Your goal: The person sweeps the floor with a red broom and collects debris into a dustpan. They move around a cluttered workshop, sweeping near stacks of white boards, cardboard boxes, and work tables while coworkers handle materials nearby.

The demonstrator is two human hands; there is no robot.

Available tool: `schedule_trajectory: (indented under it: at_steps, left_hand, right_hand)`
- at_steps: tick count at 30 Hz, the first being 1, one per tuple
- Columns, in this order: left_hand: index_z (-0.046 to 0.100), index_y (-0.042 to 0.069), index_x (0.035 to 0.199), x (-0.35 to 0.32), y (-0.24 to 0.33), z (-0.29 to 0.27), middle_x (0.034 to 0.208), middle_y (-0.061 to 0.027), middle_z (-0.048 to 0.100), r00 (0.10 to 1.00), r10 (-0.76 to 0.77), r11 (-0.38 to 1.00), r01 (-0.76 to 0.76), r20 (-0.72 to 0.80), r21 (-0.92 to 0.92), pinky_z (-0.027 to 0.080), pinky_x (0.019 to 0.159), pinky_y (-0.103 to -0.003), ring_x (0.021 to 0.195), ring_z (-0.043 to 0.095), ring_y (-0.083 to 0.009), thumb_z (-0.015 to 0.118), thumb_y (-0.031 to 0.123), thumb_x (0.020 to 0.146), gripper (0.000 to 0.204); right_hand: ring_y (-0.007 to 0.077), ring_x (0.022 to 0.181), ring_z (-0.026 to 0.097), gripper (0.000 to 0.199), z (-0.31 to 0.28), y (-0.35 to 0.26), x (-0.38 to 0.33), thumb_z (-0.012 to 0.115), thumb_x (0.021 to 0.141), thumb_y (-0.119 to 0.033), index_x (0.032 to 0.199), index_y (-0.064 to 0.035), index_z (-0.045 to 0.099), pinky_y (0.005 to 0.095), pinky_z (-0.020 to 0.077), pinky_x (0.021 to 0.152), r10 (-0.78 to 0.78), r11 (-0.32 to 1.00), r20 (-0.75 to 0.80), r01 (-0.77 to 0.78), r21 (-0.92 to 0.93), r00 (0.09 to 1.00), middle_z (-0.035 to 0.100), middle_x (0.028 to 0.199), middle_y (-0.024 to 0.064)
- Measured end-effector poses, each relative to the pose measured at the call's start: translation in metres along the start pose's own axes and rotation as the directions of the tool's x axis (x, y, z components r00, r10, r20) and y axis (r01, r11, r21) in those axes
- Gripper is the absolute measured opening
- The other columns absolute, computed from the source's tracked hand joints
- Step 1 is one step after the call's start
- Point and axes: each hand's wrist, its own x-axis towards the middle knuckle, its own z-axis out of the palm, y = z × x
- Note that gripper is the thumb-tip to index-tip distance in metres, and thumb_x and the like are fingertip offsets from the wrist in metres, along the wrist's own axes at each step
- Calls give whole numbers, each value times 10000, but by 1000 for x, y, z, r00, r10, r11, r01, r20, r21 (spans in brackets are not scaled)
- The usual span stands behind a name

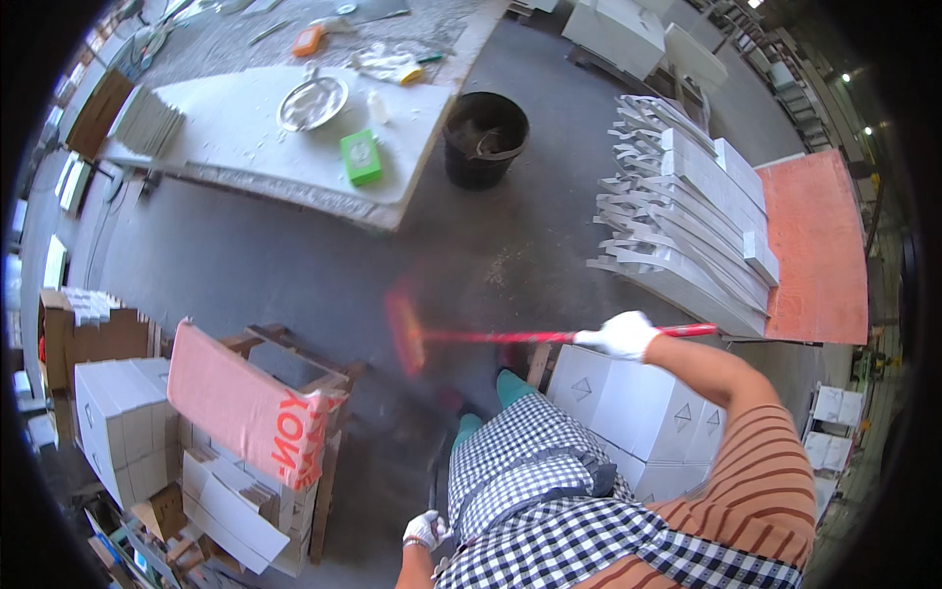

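Observation:
My right hand, in a white glove, is wrapped round the red handle of a broom. The broom's red and yellow head is smeared by motion over the grey floor, just ahead of my feet. Small pale debris lies scattered on the floor a little beyond it. Low beside my checked apron, my left hand, also gloved in white, is closed round a thin dark handle. What sits at that handle's lower end is too blurred to make out.
Ahead left stands a dusty worktable with a metal bowl and green box. A black bucket is beside it. Stacked panels with straps stand right. White cartons flank my right; a pink-draped pallet stack is left.

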Motion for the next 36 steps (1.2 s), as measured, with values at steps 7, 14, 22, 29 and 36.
schedule_trajectory:
  at_steps: [7,14,22,29,36]
  left_hand:
    - [507,114,719,-34,-1,17,583,-54,520,999,30,997,-31,-15,-69,469,499,-415,452,457,-217,517,194,985,278]
    - [549,72,773,-51,16,61,657,-72,574,995,88,996,-90,-51,-21,527,666,-454,589,559,-243,486,237,1019,303]
    - [581,67,764,-53,36,106,665,-91,598,989,147,988,-147,-20,-43,552,717,-504,531,532,-254,552,248,988,289]
    - [557,160,745,-109,72,206,615,-13,511,956,282,955,-288,-84,-70,435,514,-364,518,456,-170,590,202,959,220]
    - [560,136,813,-139,108,234,702,-59,609,967,228,974,-227,-110,25,510,678,-440,527,499,-208,492,271,1014,251]
  right_hand:
    - [338,785,703,371,12,25,83,363,1014,-493,1185,-385,674,459,513,637,80,997,-17,-80,-11,997,723,903,103]
    - [294,720,701,319,-33,206,6,405,1018,-430,1228,-443,645,441,491,570,253,940,-28,-252,-231,967,700,837,73]
    - [330,724,702,334,-52,264,-28,428,1010,-380,1174,-259,693,475,518,607,211,974,-174,-223,-48,962,702,820,105]
    - [341,925,711,382,-32,228,110,441,985,-253,1328,-329,592,492,544,710,216,968,-167,-188,167,962,721,1005,107]
    - [340,1056,685,387,31,318,36,451,972,-236,1323,-301,601,495,540,862,381,880,-55,-344,328,923,696,1182,117]
